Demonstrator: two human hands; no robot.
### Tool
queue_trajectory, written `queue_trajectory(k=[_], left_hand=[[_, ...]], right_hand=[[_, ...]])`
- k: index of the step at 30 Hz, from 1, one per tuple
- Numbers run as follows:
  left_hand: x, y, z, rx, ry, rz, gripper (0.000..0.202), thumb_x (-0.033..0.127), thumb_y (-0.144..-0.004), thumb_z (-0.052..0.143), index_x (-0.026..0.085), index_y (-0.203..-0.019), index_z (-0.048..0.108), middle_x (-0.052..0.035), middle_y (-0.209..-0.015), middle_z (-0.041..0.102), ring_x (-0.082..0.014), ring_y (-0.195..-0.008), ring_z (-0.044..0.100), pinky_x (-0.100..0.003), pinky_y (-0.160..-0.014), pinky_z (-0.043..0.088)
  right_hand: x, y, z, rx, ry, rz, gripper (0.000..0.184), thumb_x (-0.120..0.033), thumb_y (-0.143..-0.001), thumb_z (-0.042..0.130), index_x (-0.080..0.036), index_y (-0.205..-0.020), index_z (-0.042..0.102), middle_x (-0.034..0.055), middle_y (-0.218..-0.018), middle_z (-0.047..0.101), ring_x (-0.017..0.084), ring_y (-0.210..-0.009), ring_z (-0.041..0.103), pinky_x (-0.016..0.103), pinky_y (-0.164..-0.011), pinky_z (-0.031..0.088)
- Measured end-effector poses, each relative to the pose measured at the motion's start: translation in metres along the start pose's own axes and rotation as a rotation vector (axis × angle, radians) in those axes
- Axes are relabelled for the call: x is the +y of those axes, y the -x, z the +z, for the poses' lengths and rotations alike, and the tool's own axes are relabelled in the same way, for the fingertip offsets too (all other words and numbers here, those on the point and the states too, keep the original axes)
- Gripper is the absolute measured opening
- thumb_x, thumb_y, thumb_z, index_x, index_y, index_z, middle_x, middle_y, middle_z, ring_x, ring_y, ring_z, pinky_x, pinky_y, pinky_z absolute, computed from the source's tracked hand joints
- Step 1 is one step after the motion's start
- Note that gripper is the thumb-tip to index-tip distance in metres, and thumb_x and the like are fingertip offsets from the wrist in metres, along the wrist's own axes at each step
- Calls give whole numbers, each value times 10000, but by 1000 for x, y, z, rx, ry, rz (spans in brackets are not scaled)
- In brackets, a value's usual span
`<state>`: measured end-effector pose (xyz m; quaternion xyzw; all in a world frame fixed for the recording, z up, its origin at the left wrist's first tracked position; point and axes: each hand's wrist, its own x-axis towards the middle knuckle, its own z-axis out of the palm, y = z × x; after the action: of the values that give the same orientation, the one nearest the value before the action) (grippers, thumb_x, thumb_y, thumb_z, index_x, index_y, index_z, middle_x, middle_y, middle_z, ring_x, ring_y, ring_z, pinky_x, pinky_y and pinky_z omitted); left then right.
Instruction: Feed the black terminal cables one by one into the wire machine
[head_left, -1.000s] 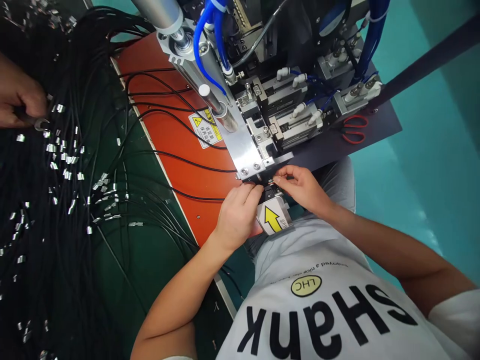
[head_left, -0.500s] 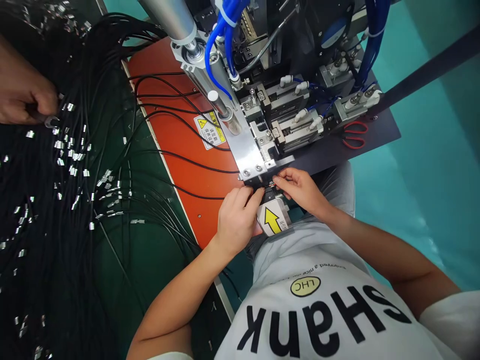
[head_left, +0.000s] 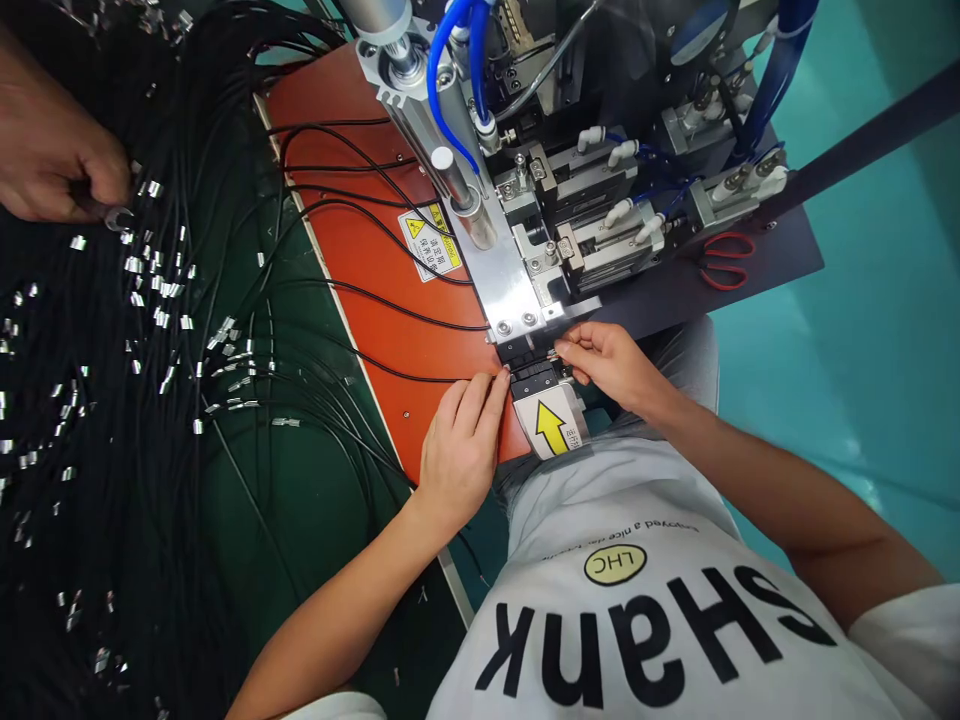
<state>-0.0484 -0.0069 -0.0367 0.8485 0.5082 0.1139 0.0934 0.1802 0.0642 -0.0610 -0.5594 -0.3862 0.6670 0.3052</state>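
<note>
My left hand [head_left: 461, 435] is closed, its thumb and fingertips pressed together on a black cable [head_left: 420, 377] at the left edge of a small black fixture [head_left: 534, 377]. Across the fixture, my right hand [head_left: 611, 365] pinches a small, shiny piece between thumb and forefinger; its kind is too small to make out. Just below the fixture is a plate with a yellow arrow [head_left: 551, 428]. The machine's silver metal plate [head_left: 502, 285] ends right above my fingertips.
Several black cables cross the orange board [head_left: 375, 290] from the left. A dark heap of cables with metal-tipped ends [head_left: 161, 290] covers the green table [head_left: 315, 520]. Another person's hand [head_left: 67, 175] holds a ring-like metal piece there. Red-handled scissors [head_left: 727, 260] lie right of the pneumatic cylinders [head_left: 607, 250].
My left fingertips have drawn back left from over the fixture, showing more of it. My right hand stays pinched at its right side. The whole view has shifted slightly.
</note>
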Motion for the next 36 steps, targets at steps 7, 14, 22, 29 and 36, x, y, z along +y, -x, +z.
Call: queue_trajectory(k=[7,14,22,29,36], left_hand=[[-9,6,2,-7,-18,30,626,118,-957,449,245,-1552,301,-154,-1400,543,-307,-1316,488,-436,-1043,487],[-7,3,-2,142,107,73,541,154,-943,513,188,-1473,411,-148,-1331,599,-274,-1262,538,-452,-1069,491],[-4,-4,1,149,36,48,443,135,-963,418,82,-1397,490,-204,-1339,589,-289,-1313,499,-464,-1100,469],[-5,9,3,204,65,90,484,118,-957,393,142,-1437,453,-198,-1321,597,-294,-1271,536,-526,-1031,509],[-3,5,5,219,101,65,436,136,-957,412,132,-1382,513,-197,-1272,612,-292,-1249,542,-506,-1032,500]], right_hand=[[3,5,-5,-33,-33,-11,359,-521,-831,696,-167,-803,647,11,-780,626,74,-531,485,262,-550,381],[17,34,-22,95,-62,-15,374,-549,-864,645,-187,-942,706,-1,-826,611,74,-575,489,256,-582,357],[14,47,-17,91,-83,-82,329,-507,-852,675,-202,-969,709,-1,-826,585,93,-619,487,252,-586,362],[14,60,-22,92,-73,-82,333,-506,-846,679,-198,-972,697,-5,-826,586,100,-630,484,258,-612,373],[16,58,-28,116,-76,-77,309,-478,-843,697,-187,-947,691,-14,-819,588,84,-629,485,248,-632,376]])
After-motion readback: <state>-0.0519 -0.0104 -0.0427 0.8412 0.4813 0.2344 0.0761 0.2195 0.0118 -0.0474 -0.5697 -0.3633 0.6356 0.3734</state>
